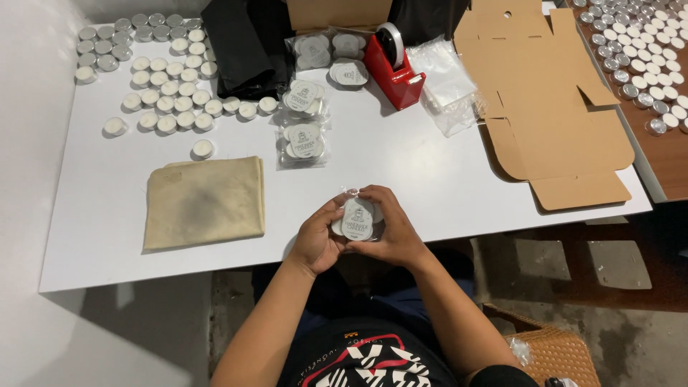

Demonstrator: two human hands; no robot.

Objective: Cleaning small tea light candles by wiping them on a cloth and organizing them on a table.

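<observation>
Packing step in hand: left hand (pixel 315 240) and right hand (pixel 390 233) together grasp a clear packet of tealight candles (pixel 357 218) with a round label, held over the near edge of the white counter (pixel 430 179). Finished packets (pixel 304 118) lie ahead beside loose tealights (pixel 168 93). Sealing appears due; tape dispenser (pixel 394 68) stands within reach.

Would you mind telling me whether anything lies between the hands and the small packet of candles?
Nothing visible does. The left hand and right hand both grip the clear packet of candles directly, above the near edge of the white table.
</observation>
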